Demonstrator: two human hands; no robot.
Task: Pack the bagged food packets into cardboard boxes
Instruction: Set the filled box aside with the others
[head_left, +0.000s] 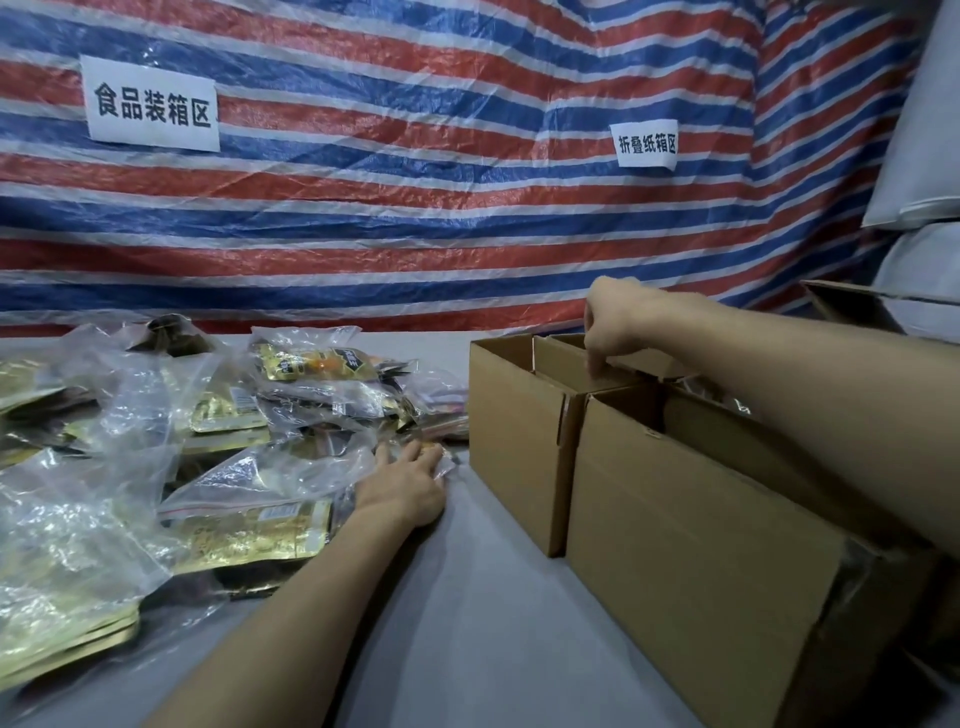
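A pile of clear bags holding gold and dark food packets (218, 457) covers the left half of the grey table. My left hand (408, 486) lies flat on the right edge of that pile, fingers straight on a clear bag. Two open cardboard boxes stand at the right: a smaller far box (514, 441) and a larger near box (696, 561). My right hand (610, 325) reaches over the near box and pinches the far box's top flap (587, 371). What is inside the boxes is mostly hidden.
A red, white and blue striped tarp (415, 208) with two paper signs hangs behind the table. White sacks (914, 156) and another cardboard box (852, 306) sit at the far right. Bare grey tabletop (467, 623) lies between the pile and the boxes.
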